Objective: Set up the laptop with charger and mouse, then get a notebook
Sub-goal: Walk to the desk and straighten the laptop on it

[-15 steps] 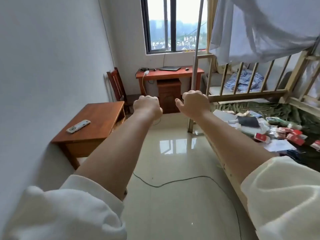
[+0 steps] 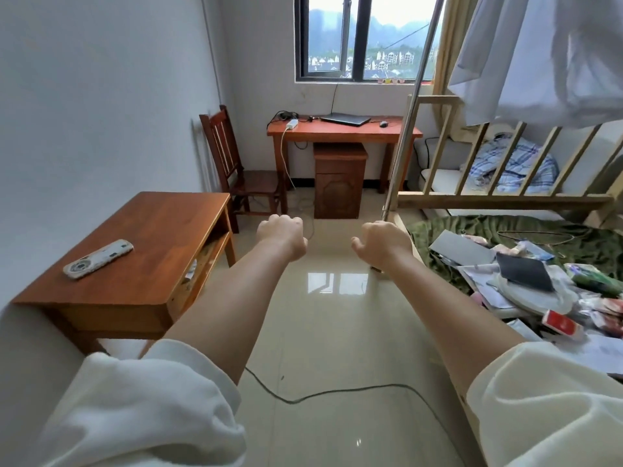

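A closed dark laptop (image 2: 344, 120) lies on the wooden desk (image 2: 340, 133) under the window, far ahead of me. A dark mouse (image 2: 383, 124) sits to its right, and a white charger brick (image 2: 292, 123) with a hanging cable rests at the desk's left end. My left hand (image 2: 281, 234) and my right hand (image 2: 381, 242) are stretched out in front of me over the floor, both curled into loose fists with nothing in them. A grey notebook-like cover (image 2: 460, 248) lies among the clutter on the bed at the right.
A low wooden table (image 2: 145, 251) with a white remote (image 2: 97, 259) stands at the left wall. A wooden chair (image 2: 232, 170) is beside the desk, a cabinet (image 2: 339, 182) under it. A bunk bed frame (image 2: 505, 197) and metal pole (image 2: 404, 136) are at the right. A black cable (image 2: 337, 390) crosses the tiled floor.
The view has moved closer to the desk and tilted, so the desk and low table look larger. Both fists have dropped lower in the view and spread slightly apart.
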Tool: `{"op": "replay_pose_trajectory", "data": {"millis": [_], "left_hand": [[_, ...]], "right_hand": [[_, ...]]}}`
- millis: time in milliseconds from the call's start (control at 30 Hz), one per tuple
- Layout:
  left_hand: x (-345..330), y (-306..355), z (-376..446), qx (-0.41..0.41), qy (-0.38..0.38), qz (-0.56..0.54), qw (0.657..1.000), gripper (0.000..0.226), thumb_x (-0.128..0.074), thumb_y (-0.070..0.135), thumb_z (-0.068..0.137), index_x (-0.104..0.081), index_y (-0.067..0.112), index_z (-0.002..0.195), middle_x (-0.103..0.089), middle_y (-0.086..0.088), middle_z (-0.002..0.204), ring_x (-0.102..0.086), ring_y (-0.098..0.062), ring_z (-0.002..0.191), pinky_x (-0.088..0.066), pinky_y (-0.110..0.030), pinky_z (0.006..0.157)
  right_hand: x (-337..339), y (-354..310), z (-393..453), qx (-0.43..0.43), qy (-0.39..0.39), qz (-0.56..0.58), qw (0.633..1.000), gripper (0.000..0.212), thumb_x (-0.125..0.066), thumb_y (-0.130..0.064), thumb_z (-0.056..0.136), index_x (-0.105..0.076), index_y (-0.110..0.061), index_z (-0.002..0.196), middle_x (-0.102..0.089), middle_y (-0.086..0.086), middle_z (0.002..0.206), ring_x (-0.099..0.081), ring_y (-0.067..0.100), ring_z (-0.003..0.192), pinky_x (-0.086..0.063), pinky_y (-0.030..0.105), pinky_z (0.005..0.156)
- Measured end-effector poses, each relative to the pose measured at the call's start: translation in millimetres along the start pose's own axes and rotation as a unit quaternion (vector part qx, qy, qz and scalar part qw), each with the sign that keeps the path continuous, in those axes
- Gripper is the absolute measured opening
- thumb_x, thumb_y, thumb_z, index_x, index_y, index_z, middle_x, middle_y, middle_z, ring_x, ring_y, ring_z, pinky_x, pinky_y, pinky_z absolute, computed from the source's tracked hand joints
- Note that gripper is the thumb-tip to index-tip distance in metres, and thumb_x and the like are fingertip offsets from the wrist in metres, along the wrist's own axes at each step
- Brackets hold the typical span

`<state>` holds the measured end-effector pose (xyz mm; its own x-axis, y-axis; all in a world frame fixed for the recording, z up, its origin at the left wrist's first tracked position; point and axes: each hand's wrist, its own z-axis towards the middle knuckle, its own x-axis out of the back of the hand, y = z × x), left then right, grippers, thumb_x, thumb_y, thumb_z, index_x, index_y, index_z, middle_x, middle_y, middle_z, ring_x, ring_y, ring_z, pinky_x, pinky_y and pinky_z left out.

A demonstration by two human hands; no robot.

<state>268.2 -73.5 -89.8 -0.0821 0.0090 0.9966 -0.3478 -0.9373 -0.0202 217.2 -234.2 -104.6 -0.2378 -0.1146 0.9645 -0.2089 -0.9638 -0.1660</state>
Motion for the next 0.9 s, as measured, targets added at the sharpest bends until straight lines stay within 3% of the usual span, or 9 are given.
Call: {"op": "replay_pose_trajectory", "data": {"millis": [167,300,400,567,900], "left_hand": [[-17,10,121,-0.011,-0.048,-0.014,0.999,0.035,-0.04,0.03,0.095,-0.048,0.009,0.122,-0.052,-0.011,0.13,-0.043,-0.028,0.123,-0.04,-0.036,0.096],[-38,24,210,-0.018,-0.089,-0.019,0.996,0.036,-0.039,0.03,0.096,-0.047,0.008,0.122,-0.051,-0.011,0.131,-0.042,-0.027,0.124,-0.041,-0.036,0.095],[-57,30,289,-0.018,-0.093,-0.025,0.995,0.035,-0.038,0.03,0.095,-0.047,0.008,0.121,-0.052,-0.011,0.13,-0.043,-0.027,0.123,-0.042,-0.036,0.092],[-78,49,434,0.004,-0.105,-0.031,0.994,0.037,-0.037,0.031,0.095,-0.046,0.007,0.123,-0.05,-0.011,0.13,-0.042,-0.027,0.123,-0.044,-0.036,0.092],[-98,50,691,0.035,-0.089,-0.096,0.991,0.044,-0.04,0.038,0.095,-0.045,0.009,0.127,-0.051,-0.01,0.13,-0.043,-0.026,0.125,-0.045,-0.038,0.091]], "right_hand": [[-31,16,107,-0.026,-0.047,0.011,0.998,0.034,-0.046,-0.03,0.091,-0.06,-0.002,0.103,-0.062,0.016,0.114,-0.055,0.032,0.11,-0.045,0.036,0.087],[-60,43,189,-0.042,-0.062,0.021,0.997,0.031,-0.047,-0.029,0.09,-0.061,-0.002,0.096,-0.065,0.016,0.108,-0.057,0.032,0.103,-0.045,0.033,0.078],[-82,66,267,-0.043,-0.063,0.017,0.997,0.03,-0.047,-0.029,0.09,-0.062,-0.003,0.094,-0.066,0.015,0.107,-0.058,0.03,0.102,-0.038,0.029,0.072],[-108,110,415,-0.037,-0.049,0.032,0.998,0.03,-0.047,-0.029,0.09,-0.064,-0.005,0.094,-0.066,0.013,0.106,-0.058,0.03,0.103,-0.041,0.029,0.072],[-157,147,670,-0.015,-0.05,0.075,0.996,0.031,-0.048,-0.029,0.09,-0.063,-0.007,0.107,-0.064,0.01,0.113,-0.057,0.027,0.107,-0.048,0.033,0.083]]}}
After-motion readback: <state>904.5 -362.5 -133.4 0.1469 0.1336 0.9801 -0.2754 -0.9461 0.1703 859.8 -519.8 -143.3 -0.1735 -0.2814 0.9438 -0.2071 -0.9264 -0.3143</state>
